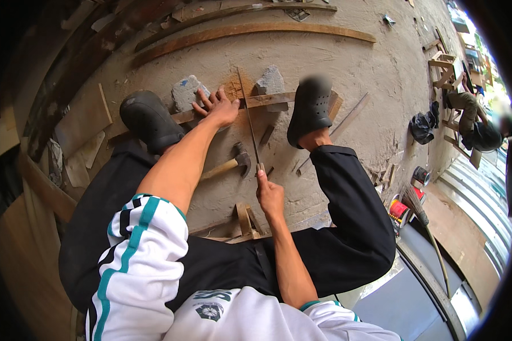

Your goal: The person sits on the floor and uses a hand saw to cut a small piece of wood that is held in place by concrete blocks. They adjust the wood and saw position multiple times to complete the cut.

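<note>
My right hand (271,196) is wrapped round the handle of a handsaw (250,122), seen nearly edge-on. Its thin blade points away from me and crosses a narrow wooden strip (267,100). On that strip, just left of the blade, my left hand (219,109) lies with its fingers spread. Broken concrete blocks sit by the strip, one on the left (185,91) and another on the right (271,80). My dark clogs, left (149,118) and right (311,111), are at the strip's two ends. Orange sawdust (234,85) lies beyond the cut.
A hammer (233,162) rests on the floor between my legs. Long wooden battens (256,28) lie farther off, with boards (85,116) at the left. On the right are paint cans (400,210), a broom (418,207), a black plastic bag (424,126) and another person (480,122).
</note>
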A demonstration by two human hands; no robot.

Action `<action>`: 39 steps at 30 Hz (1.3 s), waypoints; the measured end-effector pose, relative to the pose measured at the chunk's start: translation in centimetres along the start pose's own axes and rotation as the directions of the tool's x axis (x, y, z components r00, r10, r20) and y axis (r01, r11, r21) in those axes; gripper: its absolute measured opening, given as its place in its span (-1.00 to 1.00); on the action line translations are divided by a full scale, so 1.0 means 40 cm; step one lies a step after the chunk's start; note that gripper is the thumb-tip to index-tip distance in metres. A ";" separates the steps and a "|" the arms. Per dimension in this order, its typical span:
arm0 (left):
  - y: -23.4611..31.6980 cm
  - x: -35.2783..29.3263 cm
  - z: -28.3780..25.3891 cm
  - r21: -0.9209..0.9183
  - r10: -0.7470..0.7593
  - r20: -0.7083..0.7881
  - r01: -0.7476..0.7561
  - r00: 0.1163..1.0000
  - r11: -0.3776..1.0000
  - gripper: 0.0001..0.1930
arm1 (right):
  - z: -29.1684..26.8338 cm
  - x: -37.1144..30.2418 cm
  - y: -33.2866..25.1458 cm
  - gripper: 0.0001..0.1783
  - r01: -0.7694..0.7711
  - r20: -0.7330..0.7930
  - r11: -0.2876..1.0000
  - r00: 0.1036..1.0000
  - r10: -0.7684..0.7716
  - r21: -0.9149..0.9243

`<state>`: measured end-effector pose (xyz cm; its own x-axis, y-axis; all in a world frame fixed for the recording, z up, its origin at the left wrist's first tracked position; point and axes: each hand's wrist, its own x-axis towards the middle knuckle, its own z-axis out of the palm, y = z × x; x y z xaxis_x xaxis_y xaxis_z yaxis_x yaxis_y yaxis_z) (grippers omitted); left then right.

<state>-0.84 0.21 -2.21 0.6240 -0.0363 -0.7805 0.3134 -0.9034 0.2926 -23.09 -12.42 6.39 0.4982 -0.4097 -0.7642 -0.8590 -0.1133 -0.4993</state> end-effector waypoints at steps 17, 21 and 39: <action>-0.008 0.004 -0.002 -0.004 -0.028 -0.030 0.028 0.999 1.000 -0.17 | 0.008 0.007 -0.070 -0.14 0.045 -0.012 0.992 0.999 -0.047 -0.118; 0.015 -0.003 0.001 0.001 0.004 -0.020 -0.004 1.000 1.000 -0.20 | 0.076 0.148 -0.194 -0.23 0.175 -0.028 0.981 0.984 -0.178 -0.082; -0.036 0.003 0.055 -0.013 0.114 -0.207 -0.119 0.972 0.993 -0.19 | 0.036 0.095 -0.176 -0.21 0.116 0.037 0.993 0.993 -0.116 0.003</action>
<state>-2.78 0.58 -3.95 0.7900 -0.0497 -0.6111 0.2460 -0.8873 0.3902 -14.98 -11.85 6.42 0.5988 -0.3599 -0.7155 -0.7949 -0.1575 -0.5860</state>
